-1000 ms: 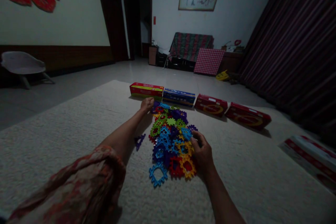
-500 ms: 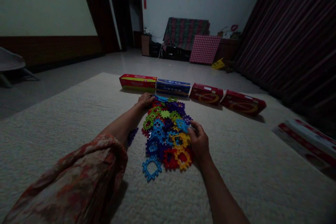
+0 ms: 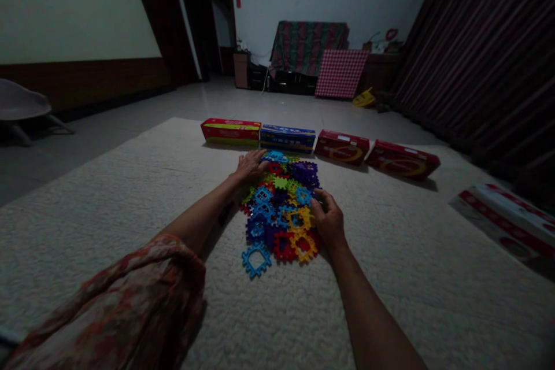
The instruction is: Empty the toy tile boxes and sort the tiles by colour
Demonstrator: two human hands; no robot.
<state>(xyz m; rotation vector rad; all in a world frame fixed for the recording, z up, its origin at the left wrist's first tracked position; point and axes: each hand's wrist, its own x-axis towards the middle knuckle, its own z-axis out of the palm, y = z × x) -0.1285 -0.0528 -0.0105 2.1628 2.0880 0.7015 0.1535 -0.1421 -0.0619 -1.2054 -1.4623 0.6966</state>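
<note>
A heap of flat, notched plastic pieces (image 3: pixel 277 202) in blue, purple, green, red and yellow lies on the pale textured mat. My left hand (image 3: pixel 252 165) rests at the heap's far left edge, fingers apart, with nothing seen in its grasp. On the right side, my right hand (image 3: pixel 329 215) touches the heap's edge near blue and yellow pieces, its fingers curved and apart. A blue square-shaped ring piece (image 3: pixel 256 259) lies at the near end. Partly hidden by my left forearm is a dark purple piece (image 3: pixel 225 214).
Behind the heap stand a red-and-green box (image 3: pixel 231 132), a blue box (image 3: pixel 287 139) and two dark red boxes (image 3: pixel 341 147) (image 3: pixel 403 161). A white-and-red box (image 3: pixel 511 219) sits at the right. A grey chair (image 3: pixel 23 101) is at the far left.
My left hand has moved right, over the heap's far left edge, and its fingers are more spread. Some far pieces have shifted slightly right. My right hand stays at the heap's right side.
</note>
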